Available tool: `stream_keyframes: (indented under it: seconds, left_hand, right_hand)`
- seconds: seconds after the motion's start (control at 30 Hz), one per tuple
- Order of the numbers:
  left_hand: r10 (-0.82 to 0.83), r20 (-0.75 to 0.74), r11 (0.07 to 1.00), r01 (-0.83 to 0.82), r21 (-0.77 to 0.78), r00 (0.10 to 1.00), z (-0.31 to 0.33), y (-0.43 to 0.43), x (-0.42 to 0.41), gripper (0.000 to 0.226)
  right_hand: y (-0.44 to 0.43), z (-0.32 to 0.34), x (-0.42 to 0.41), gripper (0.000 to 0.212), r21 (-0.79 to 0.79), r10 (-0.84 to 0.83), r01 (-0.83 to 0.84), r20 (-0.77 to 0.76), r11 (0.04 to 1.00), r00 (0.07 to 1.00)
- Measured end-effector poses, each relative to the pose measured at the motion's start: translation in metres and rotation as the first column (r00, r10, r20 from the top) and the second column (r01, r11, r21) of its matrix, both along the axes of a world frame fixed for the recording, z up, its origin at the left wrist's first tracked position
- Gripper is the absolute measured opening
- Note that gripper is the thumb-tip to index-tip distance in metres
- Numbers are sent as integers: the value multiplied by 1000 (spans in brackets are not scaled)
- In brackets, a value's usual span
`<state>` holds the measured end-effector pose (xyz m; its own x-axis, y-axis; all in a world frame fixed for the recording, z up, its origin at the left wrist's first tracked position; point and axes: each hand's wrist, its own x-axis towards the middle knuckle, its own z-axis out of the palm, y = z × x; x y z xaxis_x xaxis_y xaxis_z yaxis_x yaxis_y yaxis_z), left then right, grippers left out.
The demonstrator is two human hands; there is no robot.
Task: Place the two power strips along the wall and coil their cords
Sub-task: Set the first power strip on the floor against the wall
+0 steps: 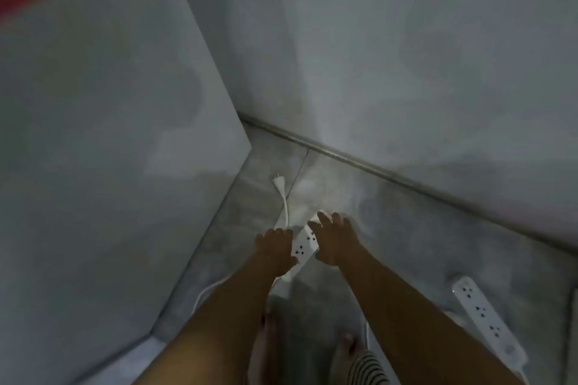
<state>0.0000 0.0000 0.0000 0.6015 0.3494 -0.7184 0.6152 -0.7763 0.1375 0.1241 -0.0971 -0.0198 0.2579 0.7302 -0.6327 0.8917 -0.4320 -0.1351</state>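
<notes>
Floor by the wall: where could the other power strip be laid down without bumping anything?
The floor along the wall is bare between the right hand and the second power strip. Left of it is crowded: the left hand, the first power strip, plug and cord by the white panel.
</notes>
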Motion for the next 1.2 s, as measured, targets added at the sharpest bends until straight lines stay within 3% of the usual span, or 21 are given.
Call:
stream_keyframes:
  seconds: [0.17, 0.27, 0.37, 0.5, 0.67, 0.77, 0.87, 0.97, 1.1, 1.2]
  left_hand:
    - [123, -80, 992, -124, -4, 989, -66, -19, 3, 83]
    - [55, -112, 996, -47, 73, 992, -91, -27, 2, 84]
    - [14, -98, 994, -3, 110, 995, -94, -25, 5, 82]
    - [-54, -69, 989, 63, 134, 996, -65, -12, 16, 91]
    - [60, -68, 996, -64, -68, 996, -13, 7, 21, 103]
    - [113, 36, 950, -97, -296, 993, 10, 17, 27, 101]
    - [354, 167, 871, -259, -417, 920, 14, 25, 23, 100]
    - [430, 287, 861, -294, -414, 856, -1, 35, 24, 87]
    - [430, 493, 903, -344, -259, 757, -13, 41, 40, 43]
    - [437, 603, 875, -469, -115, 668, -12, 47, 57, 25]
  right_hand:
    - [4, -62, -1, 68, 32, 94, -99, 120, 995, 988]
    - [4, -88, -1, 66, 113, 177, -200, 189, 973, 966]
    - [1, -93, 10, 77, 126, 243, -265, 167, 956, 955]
    - [0, -63, 26, 77, 225, 177, -201, 121, 953, 977]
    - [-20, -16, 30, 72, 322, 43, -48, 22, 945, 999]
    - [-29, 7, 42, 74, 377, -64, 63, -10, 924, 998]
    - [-39, 17, 53, 68, 421, -208, 195, -15, 886, 978]
    - [-48, 14, 65, 66, 488, -430, 414, -84, 769, 899]
    - [-45, -1, 74, 67, 482, -586, 563, -119, 671, 801]
    - [-27, -13, 75, 75, 470, -679, 661, -161, 586, 716]
